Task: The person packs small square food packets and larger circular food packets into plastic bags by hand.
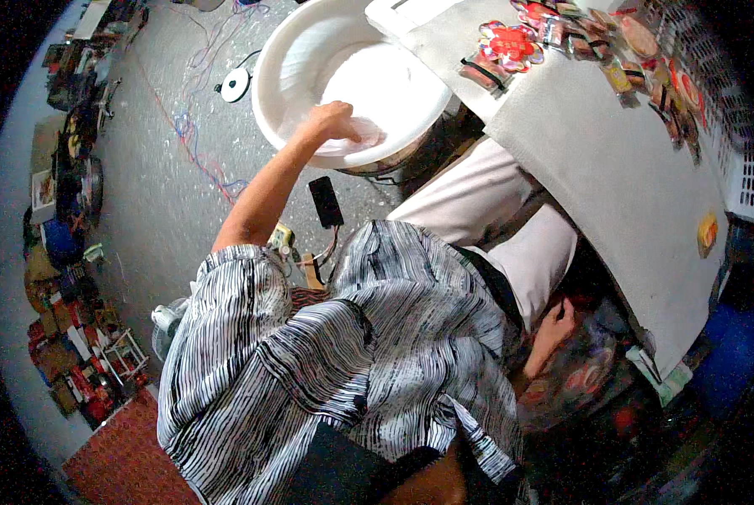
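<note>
In the head view, the left hand (335, 122) reaches into a white plastic basin (278, 71), fingers bent at translucent plastic film (365, 132) inside its near wall. The right hand (555, 326), half-curled, is near a clear bag (592, 374) beside the surface (600, 177); whether either hand pinches anything, I cannot tell.

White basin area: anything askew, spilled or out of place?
Thin red and blue wires lie in loose tangles on the grey floor, left of the white basin with the left hand inside; they look untidy, not neatly coiled.
</note>
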Tool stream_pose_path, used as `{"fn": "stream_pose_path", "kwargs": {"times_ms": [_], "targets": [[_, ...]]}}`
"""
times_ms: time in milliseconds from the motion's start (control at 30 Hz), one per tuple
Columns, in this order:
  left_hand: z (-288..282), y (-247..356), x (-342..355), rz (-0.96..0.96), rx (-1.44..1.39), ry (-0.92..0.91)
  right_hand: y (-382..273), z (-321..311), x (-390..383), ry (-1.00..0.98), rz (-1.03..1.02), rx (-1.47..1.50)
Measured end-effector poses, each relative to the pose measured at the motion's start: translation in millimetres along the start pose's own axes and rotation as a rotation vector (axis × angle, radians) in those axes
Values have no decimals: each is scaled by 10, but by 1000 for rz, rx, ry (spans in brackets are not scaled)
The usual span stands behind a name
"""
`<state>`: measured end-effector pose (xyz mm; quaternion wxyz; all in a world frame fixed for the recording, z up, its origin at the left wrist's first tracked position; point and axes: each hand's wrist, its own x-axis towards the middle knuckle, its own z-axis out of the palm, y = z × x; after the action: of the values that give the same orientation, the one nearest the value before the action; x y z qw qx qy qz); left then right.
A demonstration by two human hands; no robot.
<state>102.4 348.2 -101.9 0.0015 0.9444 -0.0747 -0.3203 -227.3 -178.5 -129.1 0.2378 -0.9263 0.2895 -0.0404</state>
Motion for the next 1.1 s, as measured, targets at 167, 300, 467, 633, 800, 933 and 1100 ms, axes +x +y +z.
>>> {"fn": "stream_pose_path", "kwargs": {"times_ms": [167,300,467,633,800,933,1100], "targets": [[147,6,131,73,10,127,-48,24,50,1,31,66],[223,-68,82,20,-75,279,-167,39,92,24,-63,71],[-19,78,-111,79,-382,575,-501,-215,62,47,-17,119],[-566,721,-779,249,-529,829,-1120,-302,182,25,-80,432],[-762,1737,-917,593,-370,866,-1928,-422,483,-31,-284,532],[-799,2311,-939,889,-171,799,-2567,-513,662,-44,-252,744],[-827,2775,-792,1148,-238,972,-2138,-355,835,79,-209,649]]}}
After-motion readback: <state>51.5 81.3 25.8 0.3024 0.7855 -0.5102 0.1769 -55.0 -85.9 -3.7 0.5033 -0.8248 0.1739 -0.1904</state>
